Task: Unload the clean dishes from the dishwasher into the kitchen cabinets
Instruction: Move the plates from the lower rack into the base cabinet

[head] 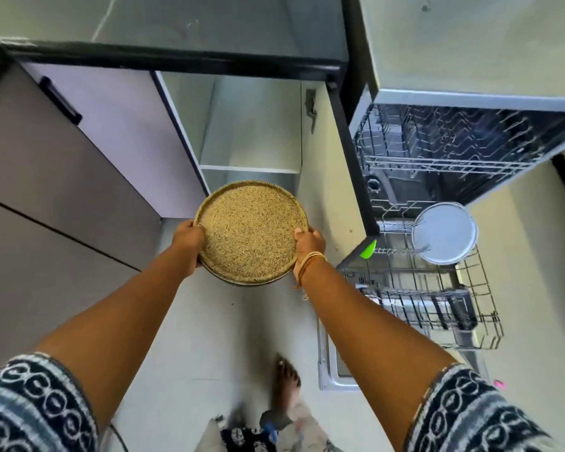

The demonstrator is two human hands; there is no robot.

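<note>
A stack of speckled tan plates (250, 233) is held level between both hands: the left hand (187, 239) grips the near-left rim, the right hand (309, 244) curls over the near-right rim. The stack sits in the air in front of the open lower cabinet (252, 132), not yet inside; its shelf (250, 169) looks bare. By my reading, unloading is well along. The dishwasher's upper rack (437, 148) appears empty, and the pulled-out lower rack (437, 288) holds one pale grey plate (444, 233) standing on edge, with a green-handled utensil (368, 249) at its near corner.
</note>
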